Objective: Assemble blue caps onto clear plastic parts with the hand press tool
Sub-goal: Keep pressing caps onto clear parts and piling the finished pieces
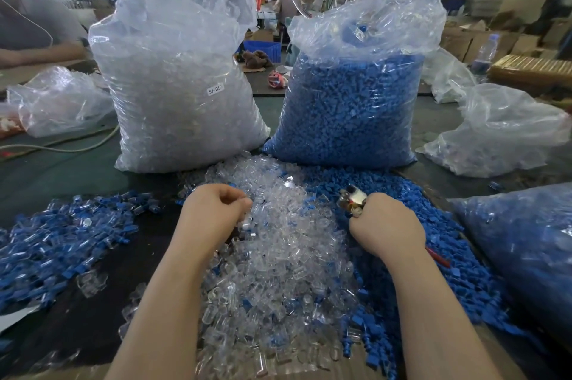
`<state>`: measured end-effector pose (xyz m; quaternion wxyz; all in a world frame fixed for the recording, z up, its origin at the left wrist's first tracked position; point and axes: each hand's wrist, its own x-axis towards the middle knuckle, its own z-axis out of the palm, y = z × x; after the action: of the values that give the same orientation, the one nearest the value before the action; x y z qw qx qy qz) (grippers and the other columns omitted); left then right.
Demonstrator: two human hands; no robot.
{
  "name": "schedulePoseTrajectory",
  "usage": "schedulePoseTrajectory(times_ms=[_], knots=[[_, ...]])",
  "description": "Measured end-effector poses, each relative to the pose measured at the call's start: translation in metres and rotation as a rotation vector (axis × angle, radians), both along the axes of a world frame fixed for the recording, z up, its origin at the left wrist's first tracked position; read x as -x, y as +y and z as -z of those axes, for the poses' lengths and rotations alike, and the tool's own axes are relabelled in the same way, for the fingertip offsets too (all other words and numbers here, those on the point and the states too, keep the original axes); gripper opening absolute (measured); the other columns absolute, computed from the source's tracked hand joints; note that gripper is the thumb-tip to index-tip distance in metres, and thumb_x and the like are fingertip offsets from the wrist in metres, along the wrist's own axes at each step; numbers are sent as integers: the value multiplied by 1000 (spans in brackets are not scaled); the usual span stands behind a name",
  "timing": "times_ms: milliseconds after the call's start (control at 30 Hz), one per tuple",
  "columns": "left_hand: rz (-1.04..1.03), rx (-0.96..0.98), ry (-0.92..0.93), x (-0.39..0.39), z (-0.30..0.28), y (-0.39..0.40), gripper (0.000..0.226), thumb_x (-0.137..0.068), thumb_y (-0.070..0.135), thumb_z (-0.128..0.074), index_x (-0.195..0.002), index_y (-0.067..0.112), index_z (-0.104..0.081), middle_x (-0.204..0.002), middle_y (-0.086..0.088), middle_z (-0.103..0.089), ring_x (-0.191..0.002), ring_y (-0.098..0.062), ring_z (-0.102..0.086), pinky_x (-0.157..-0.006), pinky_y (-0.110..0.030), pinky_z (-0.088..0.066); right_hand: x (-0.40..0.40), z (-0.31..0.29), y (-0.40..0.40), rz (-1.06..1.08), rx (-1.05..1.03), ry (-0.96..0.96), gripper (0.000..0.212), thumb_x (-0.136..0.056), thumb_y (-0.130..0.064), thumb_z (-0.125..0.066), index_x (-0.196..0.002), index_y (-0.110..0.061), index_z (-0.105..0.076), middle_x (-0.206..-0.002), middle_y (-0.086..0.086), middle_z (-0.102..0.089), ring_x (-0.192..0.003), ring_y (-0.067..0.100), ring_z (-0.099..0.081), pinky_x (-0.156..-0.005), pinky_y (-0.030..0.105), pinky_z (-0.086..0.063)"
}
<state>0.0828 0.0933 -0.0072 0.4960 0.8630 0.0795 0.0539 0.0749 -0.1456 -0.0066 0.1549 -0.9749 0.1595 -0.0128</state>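
A heap of clear plastic parts (278, 255) lies in the middle of the table, with a heap of loose blue caps (418, 240) to its right. My left hand (213, 212) hovers over the clear heap with curled fingers pinching a clear part (247, 223). My right hand (387, 224) grips the hand press tool (353, 198), whose metal head sticks out toward the clear heap and whose red handle (438, 257) shows behind the wrist. Assembled blue-capped clear pieces (62, 240) are piled at the left.
Two tall plastic bags stand behind the heaps: clear parts (179, 94) on the left, blue caps (349, 101) on the right. Another bag of blue pieces (520, 255) lies at the right edge. Crumpled bags (501, 128) and a person's arm (37, 51) lie further out.
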Motion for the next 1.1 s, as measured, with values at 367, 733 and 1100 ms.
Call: schedulePoseTrajectory(times_ms=[367,733,1100], knots=[[94,-233,1,-1,5,-16,10,-82,28,-77,-89,33,-71,-73,13,-64,-63,3,-58,-53,-8,-35,-10,4,-2,-21,-217,-155,25,-85,-46,-64,-87,-22,-57,-80,1,-62,-79,27,-59,-68,34,-44],[141,-265,-26,1,4,-26,5,-84,34,-75,-82,31,-71,-76,21,-64,-73,7,-58,-59,-7,-35,-6,-4,5,-87,-377,-247,13,-85,-34,-64,-84,-21,-66,-79,-2,-68,-77,22,-61,-72,39,-52],[177,465,54,7,-14,-31,24,-94,2,-56,-98,18,-73,-81,-3,-75,-70,-9,-67,-64,-21,-53,0,-12,10,-137,-475,-399,18,-87,-37,-69,-93,-20,-66,-82,-5,-66,-82,21,-61,-77,42,-52]])
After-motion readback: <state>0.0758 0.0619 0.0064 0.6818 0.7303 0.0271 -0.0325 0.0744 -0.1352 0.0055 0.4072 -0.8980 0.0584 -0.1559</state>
